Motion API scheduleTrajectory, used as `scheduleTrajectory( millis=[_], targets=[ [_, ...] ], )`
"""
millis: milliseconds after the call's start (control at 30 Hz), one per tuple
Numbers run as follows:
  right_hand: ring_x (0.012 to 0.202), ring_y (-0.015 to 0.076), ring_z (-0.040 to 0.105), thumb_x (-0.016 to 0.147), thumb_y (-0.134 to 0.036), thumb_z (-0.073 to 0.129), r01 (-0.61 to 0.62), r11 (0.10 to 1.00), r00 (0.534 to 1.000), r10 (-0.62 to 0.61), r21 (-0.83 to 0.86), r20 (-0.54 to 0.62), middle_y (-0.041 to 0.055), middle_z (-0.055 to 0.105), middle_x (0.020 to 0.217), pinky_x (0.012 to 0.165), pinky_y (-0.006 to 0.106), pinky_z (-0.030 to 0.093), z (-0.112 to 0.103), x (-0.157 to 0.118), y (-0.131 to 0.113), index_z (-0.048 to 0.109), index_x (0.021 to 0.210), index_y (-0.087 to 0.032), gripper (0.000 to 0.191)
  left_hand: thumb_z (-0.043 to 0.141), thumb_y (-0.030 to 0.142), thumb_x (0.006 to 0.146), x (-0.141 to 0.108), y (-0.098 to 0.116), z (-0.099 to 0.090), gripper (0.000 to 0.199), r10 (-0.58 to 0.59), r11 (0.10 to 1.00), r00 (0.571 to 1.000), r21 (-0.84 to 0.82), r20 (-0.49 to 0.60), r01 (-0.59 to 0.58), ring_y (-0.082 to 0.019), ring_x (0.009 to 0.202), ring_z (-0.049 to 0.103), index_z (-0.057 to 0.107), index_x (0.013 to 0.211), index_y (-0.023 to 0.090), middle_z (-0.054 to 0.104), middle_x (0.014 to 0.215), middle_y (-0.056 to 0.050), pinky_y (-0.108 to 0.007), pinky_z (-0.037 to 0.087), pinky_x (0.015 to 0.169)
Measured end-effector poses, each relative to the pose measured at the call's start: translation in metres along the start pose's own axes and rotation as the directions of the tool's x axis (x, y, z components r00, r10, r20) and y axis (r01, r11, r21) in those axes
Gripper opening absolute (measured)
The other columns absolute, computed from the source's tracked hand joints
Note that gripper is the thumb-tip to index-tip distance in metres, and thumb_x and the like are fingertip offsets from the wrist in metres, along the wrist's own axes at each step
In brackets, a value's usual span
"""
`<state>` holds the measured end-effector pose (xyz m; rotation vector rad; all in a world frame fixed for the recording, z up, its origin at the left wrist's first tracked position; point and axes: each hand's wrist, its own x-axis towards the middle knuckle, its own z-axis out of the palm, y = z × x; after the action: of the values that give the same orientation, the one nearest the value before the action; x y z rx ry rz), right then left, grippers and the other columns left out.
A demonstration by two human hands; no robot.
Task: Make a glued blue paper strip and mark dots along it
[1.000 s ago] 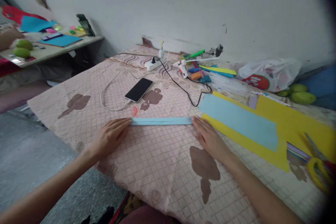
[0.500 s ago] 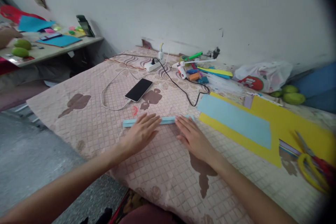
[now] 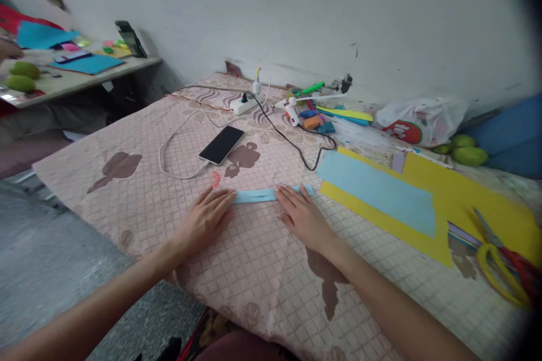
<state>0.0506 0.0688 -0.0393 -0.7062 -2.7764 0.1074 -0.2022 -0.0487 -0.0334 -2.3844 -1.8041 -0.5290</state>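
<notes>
The left hand (image 3: 204, 221) and the right hand (image 3: 304, 215) are flattened, fingers extended, on the blue strip (image 3: 255, 196). The phone (image 3: 221, 145) lies beyond it on the surface (image 3: 254, 262).

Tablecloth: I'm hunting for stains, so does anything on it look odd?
A red mark on the tablecloth stands out, between the phone and the left hand: its colour differs from the brown shapes. I can't tell whether it's stain or print.

Before me lies a pale blue strip (image 3: 254, 196), long, narrow and folded, a lengthwise seam showing along its upper face. It rests flat on the cloth (image 3: 254, 254), running left to right; I cover its left end, while its right tip peeks out.
</notes>
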Motion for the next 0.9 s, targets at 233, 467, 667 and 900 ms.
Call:
scheduleTrajectory(
  millis=[233,467,667,900],
  targets=[
    [0.128,0.0257,0.037,0.092,-0.03,0.037,-0.151,0.987,0.984,0.144,-0.056,-0.109,0.0146,0.048,0.134,0.108,0.052,0.021,-0.005,-0.031,0.037,0.037,0.136,-0.01,0.048,0.045,0.028,0.089,-0.037,-0.041,-0.011,0.039,-0.106,0.992,0.991,0.059,-0.076,0.111,-0.022,0.112,0.054,0.045,0.127,0.019,0.06,0.119,-0.009,-0.046,0.033,0.104],
    [0.1,0.022,0.056,0.09,-0.028,0.04,-0.322,0.94,0.892,0.34,0.11,-0.299,0.01,0.063,0.106,0.088,0.037,0.044,-0.032,-0.037,0.065,0.057,0.113,-0.017,0.031,0.05,0.03,0.087,-0.003,-0.032,-0.018,0.038,-0.088,0.995,0.983,0.023,-0.161,0.093,-0.024,0.111,0.054,0.049,0.123,0.016,0.06,0.118,-0.011,-0.041,0.042,0.095],
    [0.077,0.0202,0.058,0.08,-0.031,0.053,-0.562,0.821,0.821,0.568,0.099,-0.056,0.0075,0.06,0.083,0.066,0.03,0.042,-0.028,0.024,0.066,0.058,0.071,-0.019,0.017,0.047,0.029,0.089,0.041,0.002,-0.009,0.03,0.06,0.997,0.996,-0.052,-0.062,-0.063,-0.022,0.107,0.055,0.054,0.114,0.015,0.063,0.113,-0.009,-0.04,0.042,0.094],
    [0.062,0.0139,0.059,0.077,-0.018,0.054,-0.515,0.814,0.853,0.517,0.268,0.069,0.0013,0.061,0.069,0.054,0.023,0.04,-0.047,0.057,0.074,0.052,0.068,-0.019,0.009,0.049,0.028,0.087,0.053,0.006,0.004,0.031,0.052,0.985,0.998,-0.165,0.026,-0.047,-0.021,0.106,0.056,0.052,0.117,0.018,0.06,0.117,-0.008,-0.039,0.044,0.092]
  ],
)
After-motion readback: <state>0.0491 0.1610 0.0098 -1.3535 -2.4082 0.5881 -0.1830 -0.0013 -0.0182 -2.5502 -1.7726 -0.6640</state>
